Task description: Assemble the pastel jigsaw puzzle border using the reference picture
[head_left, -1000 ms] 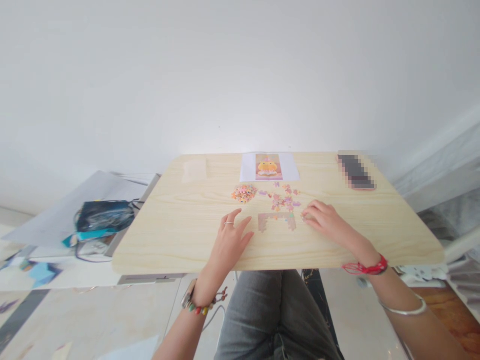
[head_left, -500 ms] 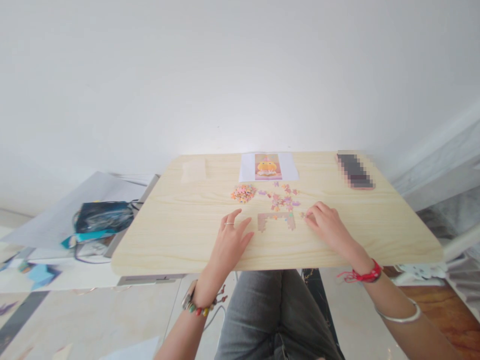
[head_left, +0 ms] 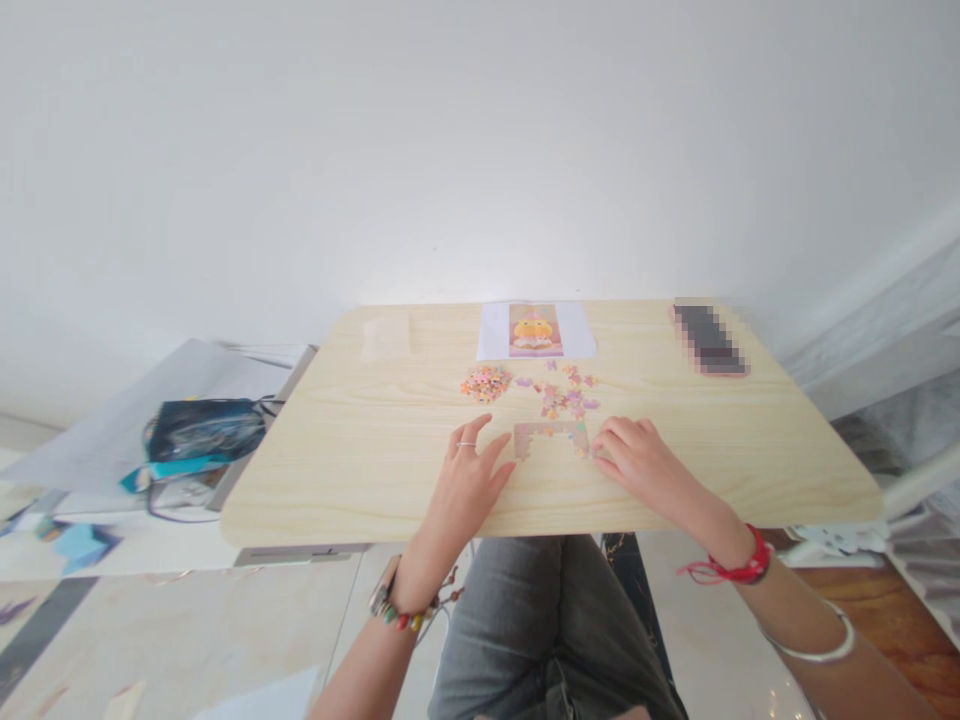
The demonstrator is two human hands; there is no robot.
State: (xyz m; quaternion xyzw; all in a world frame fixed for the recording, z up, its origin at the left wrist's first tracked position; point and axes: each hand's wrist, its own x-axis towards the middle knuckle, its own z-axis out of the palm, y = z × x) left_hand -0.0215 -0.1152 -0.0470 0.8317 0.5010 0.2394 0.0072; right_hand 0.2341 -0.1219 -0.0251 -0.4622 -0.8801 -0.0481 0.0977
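A partly joined jigsaw puzzle [head_left: 551,428] lies on the table, its pieces forming a top edge with two short sides. My left hand [head_left: 472,470] rests at its left with fingers spread, holding nothing. At the right side of the joined pieces, my right hand [head_left: 637,460] has its fingertips pinched on a small puzzle piece [head_left: 592,451], mostly covered by the fingers. Just beyond the joined part are loose puzzle pieces [head_left: 566,402] in pink and purple. A denser pile of puzzle pieces [head_left: 485,383] sits to their left.
A printed sheet [head_left: 577,330] with a yellow figure lies at the table's back, near the wall. A phone [head_left: 709,340], blurred out, is at the back right. A pale flat packet [head_left: 386,338] lies at back left. Left of the table [head_left: 337,480] sits a dark bag [head_left: 206,430].
My right hand has moved left and slightly nearer to me, bringing the puzzle piece to the joined part's right side. My left hand has shifted slightly right, still spread.
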